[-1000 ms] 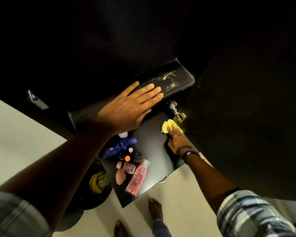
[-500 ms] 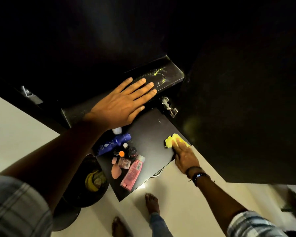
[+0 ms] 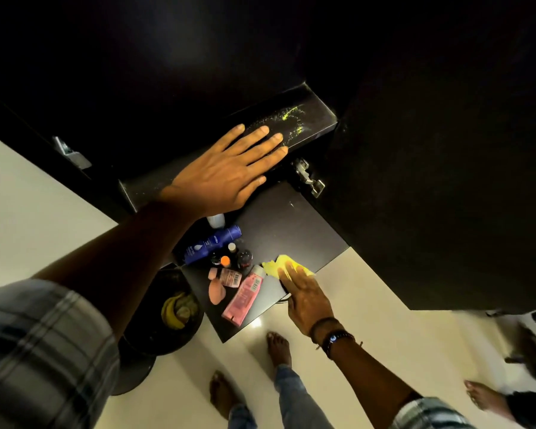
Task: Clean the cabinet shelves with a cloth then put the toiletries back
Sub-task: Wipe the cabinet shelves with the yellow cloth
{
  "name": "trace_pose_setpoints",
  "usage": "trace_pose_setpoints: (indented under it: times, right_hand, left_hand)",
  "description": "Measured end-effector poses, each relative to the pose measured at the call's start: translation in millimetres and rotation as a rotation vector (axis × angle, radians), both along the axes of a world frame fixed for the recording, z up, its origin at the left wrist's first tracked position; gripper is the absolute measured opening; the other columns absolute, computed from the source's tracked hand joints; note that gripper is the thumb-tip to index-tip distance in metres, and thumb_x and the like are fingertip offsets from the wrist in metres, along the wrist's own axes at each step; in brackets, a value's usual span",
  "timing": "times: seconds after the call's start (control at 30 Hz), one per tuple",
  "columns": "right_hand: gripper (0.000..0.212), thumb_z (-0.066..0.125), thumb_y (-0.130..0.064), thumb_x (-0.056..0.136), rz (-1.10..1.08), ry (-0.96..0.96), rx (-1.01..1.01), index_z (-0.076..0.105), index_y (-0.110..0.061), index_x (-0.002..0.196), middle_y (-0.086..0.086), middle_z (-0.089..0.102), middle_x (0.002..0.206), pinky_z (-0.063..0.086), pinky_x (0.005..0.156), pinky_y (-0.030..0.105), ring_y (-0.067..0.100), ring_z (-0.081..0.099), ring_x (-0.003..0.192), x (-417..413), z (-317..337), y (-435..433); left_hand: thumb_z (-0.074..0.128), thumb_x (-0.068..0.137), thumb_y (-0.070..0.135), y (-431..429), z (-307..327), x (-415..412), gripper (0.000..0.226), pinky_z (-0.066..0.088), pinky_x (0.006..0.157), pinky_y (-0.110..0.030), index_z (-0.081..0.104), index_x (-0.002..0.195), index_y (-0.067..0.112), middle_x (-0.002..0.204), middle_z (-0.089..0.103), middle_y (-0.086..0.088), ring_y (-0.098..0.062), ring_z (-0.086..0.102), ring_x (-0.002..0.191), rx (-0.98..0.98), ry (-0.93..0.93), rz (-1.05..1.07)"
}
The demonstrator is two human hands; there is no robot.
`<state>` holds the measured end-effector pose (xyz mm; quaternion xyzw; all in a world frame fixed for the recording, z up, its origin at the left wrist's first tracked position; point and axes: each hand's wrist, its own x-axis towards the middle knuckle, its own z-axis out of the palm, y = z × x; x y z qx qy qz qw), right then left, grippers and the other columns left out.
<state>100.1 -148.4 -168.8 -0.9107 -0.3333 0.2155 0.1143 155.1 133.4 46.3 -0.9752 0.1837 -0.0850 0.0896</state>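
While the left hand (image 3: 229, 174) lies flat, fingers spread and gripping nothing, on the upper cabinet shelf (image 3: 310, 119) with its yellow streaks, the right hand (image 3: 307, 295) presses a yellow cloth (image 3: 276, 266) under flat fingers at the front edge of the lower shelf (image 3: 285, 224). Toiletries sit just left of the cloth: blue Nivea bottle (image 3: 212, 244), pink tube (image 3: 243, 295), small bottles (image 3: 237, 258).

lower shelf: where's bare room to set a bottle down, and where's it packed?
Free: the lower shelf between the hinge, the toiletries and the yellow cloth under the right hand. Crowded: its left part, with the blue bottle, small bottles and pink tube. Upper shelf: left hand covers the middle.
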Motion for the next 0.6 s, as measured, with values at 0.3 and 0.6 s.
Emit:
trace_pose_setpoints:
  times: [0.3,0.6]
  right_hand:
    - [0.070,0.016,-0.036,0.083,-0.189,-0.061,-0.177,0.039,-0.009,0.142,0.017,0.040,0.147,0.032,0.112,0.049,0.038,0.041,0.134,68.3,19.2,-23.2]
    - [0.055,0.033,-0.031,0.086,0.015,-0.006,-0.078,0.043,-0.019,0.138,0.006,0.052,0.140,0.025,0.109,0.037,0.026,0.050,0.129,8.3,10.9,2.4]
  left_hand:
    - [0.022,0.098,0.036,2.5,0.7,0.4,0.056,0.009,0.119,-0.044,0.010,0.150,0.019,0.158,0.013,-0.005,-0.021,0.007,0.146,-0.002,0.021,0.008]
    - [0.022,0.098,0.036,0.3,1.4,0.0,0.056,0.008,0.119,-0.043,0.013,0.150,0.018,0.158,0.015,-0.006,-0.022,0.009,0.146,-0.019,0.020,0.013]
